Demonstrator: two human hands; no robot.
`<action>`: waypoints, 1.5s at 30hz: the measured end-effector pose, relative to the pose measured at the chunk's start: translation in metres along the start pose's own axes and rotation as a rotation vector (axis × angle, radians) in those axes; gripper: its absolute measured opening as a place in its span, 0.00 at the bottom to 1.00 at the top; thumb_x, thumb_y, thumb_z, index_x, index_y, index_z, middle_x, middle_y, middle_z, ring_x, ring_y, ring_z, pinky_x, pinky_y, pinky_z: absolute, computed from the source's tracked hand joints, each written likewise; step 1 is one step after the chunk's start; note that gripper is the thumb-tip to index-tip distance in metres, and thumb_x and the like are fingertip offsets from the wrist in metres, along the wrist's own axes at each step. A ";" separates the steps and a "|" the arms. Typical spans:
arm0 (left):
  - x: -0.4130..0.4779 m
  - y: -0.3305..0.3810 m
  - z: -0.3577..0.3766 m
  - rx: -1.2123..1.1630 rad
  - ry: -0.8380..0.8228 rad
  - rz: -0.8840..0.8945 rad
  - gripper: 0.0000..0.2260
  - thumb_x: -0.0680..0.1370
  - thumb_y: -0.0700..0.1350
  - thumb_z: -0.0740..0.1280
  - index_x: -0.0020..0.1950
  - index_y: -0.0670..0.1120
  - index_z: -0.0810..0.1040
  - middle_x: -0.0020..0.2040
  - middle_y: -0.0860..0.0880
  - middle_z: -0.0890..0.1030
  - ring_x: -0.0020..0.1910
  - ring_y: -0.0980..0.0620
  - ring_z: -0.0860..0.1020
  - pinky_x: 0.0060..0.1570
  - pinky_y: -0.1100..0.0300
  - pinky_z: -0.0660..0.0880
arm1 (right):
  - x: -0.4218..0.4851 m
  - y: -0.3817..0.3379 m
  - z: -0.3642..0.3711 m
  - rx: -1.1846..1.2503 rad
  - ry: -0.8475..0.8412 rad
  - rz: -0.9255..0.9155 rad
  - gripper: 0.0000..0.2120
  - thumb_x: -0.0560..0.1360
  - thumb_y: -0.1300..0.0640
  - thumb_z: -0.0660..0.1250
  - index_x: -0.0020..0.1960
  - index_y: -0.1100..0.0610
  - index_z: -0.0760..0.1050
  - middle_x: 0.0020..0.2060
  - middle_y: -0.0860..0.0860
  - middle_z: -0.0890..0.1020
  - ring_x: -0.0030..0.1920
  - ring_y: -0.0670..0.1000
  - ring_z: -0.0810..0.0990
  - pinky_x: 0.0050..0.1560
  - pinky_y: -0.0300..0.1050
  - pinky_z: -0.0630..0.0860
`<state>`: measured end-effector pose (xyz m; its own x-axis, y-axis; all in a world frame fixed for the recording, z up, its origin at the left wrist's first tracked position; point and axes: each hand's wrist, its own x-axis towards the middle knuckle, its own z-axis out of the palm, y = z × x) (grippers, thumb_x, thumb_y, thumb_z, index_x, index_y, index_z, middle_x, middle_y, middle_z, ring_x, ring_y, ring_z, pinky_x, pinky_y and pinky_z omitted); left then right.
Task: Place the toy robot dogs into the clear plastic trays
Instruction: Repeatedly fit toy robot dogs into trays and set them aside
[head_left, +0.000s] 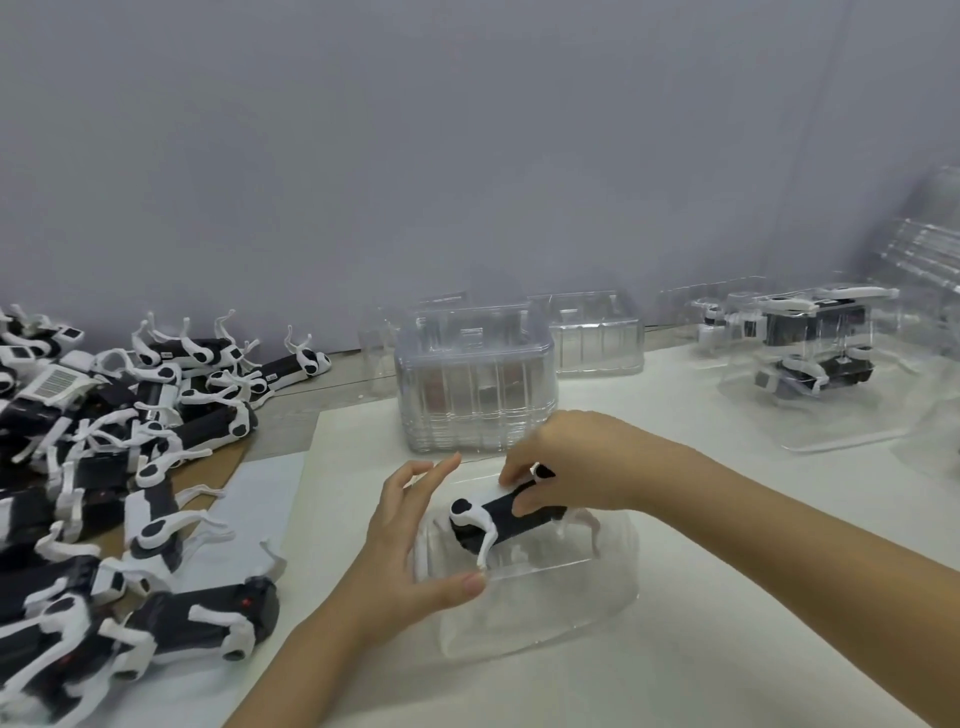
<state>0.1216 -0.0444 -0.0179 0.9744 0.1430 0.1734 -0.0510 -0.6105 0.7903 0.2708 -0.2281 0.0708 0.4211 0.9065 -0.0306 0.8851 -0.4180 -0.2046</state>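
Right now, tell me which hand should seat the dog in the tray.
Right. The right hand grips the toy dog from above, directly over the clear tray. The left hand touches the tray's left edge, fingers straight, probably best left steadying it.

On the counter (675, 410), a stack of trays (475, 384) stands mid-way. Just before the stack lies a single tray (545, 623) with a toy dog (501, 512) in it. Left of the stack sprawls a pile of toy dogs (130, 441). Behind the stack to its right sits a second tray stack (597, 338); well right of it stand filled trays (815, 353).
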 end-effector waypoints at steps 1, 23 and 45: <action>0.000 0.000 0.000 0.001 0.005 -0.004 0.46 0.59 0.75 0.70 0.73 0.72 0.55 0.73 0.64 0.53 0.74 0.66 0.53 0.69 0.54 0.57 | 0.001 0.000 0.002 -0.191 0.040 -0.047 0.13 0.75 0.43 0.68 0.58 0.45 0.79 0.45 0.42 0.82 0.41 0.43 0.73 0.35 0.38 0.63; 0.025 0.055 0.024 -0.680 0.369 -0.088 0.36 0.64 0.53 0.76 0.68 0.67 0.65 0.59 0.76 0.73 0.59 0.76 0.71 0.46 0.80 0.70 | -0.051 0.013 0.065 1.461 0.510 0.194 0.36 0.65 0.38 0.73 0.64 0.18 0.55 0.74 0.33 0.58 0.71 0.36 0.63 0.67 0.43 0.64; 0.037 0.112 -0.023 -0.747 0.522 0.102 0.19 0.72 0.39 0.69 0.59 0.57 0.74 0.59 0.55 0.79 0.61 0.53 0.78 0.53 0.57 0.78 | -0.029 0.007 0.076 2.371 0.002 0.180 0.31 0.76 0.44 0.63 0.72 0.63 0.69 0.62 0.61 0.77 0.55 0.68 0.79 0.50 0.61 0.80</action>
<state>0.1473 -0.0890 0.0904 0.7437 0.5610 0.3636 -0.4372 -0.0033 0.8994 0.2497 -0.2530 -0.0045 0.4385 0.8829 -0.1678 -0.7975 0.2963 -0.5255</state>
